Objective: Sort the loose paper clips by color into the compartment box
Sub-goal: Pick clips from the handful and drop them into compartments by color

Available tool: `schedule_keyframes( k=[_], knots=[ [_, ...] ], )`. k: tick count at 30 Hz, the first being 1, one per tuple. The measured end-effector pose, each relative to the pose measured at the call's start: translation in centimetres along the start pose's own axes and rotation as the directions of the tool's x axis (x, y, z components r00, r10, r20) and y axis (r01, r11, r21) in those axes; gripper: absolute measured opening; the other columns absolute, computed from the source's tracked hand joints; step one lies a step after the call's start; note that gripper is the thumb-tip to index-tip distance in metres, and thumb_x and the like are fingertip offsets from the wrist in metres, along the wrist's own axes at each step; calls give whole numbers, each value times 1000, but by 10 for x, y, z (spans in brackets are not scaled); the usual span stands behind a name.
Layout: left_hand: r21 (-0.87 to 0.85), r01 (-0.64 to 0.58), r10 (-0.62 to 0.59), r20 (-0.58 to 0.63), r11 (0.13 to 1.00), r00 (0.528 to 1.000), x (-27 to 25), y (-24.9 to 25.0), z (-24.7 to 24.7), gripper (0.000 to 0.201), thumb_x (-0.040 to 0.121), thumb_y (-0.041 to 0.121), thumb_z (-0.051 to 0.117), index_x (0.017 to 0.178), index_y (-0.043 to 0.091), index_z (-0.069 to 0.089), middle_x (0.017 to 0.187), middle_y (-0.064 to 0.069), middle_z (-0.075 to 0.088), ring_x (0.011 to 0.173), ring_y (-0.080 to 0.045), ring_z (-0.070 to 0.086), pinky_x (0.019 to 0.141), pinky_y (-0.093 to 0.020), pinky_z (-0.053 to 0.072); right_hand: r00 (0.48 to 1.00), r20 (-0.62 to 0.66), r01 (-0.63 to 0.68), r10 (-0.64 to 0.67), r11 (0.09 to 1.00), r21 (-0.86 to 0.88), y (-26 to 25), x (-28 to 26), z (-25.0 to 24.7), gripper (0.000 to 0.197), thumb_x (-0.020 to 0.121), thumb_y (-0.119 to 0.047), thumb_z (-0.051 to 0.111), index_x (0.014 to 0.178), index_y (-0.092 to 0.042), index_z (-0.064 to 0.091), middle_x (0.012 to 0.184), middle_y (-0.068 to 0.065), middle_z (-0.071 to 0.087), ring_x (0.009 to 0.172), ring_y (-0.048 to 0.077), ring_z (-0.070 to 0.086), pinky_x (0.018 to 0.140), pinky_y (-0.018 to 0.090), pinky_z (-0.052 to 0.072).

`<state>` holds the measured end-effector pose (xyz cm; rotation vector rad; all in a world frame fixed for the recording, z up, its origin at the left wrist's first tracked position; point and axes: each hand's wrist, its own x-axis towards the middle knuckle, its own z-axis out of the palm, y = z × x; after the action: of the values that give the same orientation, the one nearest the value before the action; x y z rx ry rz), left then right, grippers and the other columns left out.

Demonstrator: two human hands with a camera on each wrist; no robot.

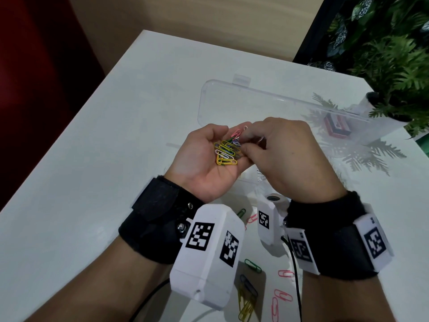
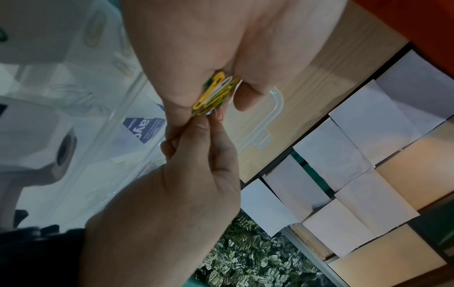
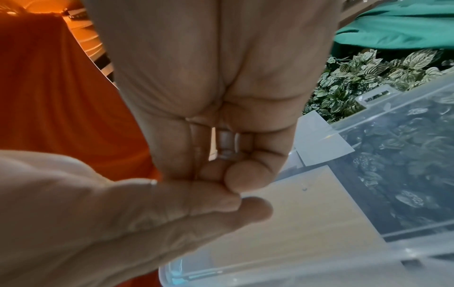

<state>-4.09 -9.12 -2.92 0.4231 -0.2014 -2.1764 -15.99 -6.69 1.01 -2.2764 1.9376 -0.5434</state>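
Left hand: the left hand [image 1: 204, 156] is palm up above the tabletop [image 1: 97, 140], fingers cupped around a mixed bundle of paper clips [image 1: 226, 153], yellow, white, green, blue and pink.
Right hand: the right hand [image 1: 283, 154] reaches into that bundle from the right, thumb and fingertips pinched together at its edge; which clip they grasp is hidden.
Compartment box: the clear compartment box [image 1: 260, 98] lies open on the tabletop just beyond both hands; its compartments are mostly covered by them.
Loose clips: more loose clips [image 1: 253, 266], green, pink, yellow and dark, lie on the tabletop near the wrists.
Step in hand: probably picking one clip out of the bundle.
Next move: pulling it free without snagging others, then dropping it into its colour's compartment.
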Motion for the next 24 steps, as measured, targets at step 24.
schedule_keyframes(
  k=[24],
  knots=[
    [80,-30,35,-58,996,998,1,18,-3,41,93,13,33,115,-13,56,120,-33,59,115,-47,55,96,-50,46,970,-176,-125,168,965,230,34,-3,-11,9,79,-9,60,81,-18,58,61,-5,65,57,7,57,50,12,39]
  ],
)
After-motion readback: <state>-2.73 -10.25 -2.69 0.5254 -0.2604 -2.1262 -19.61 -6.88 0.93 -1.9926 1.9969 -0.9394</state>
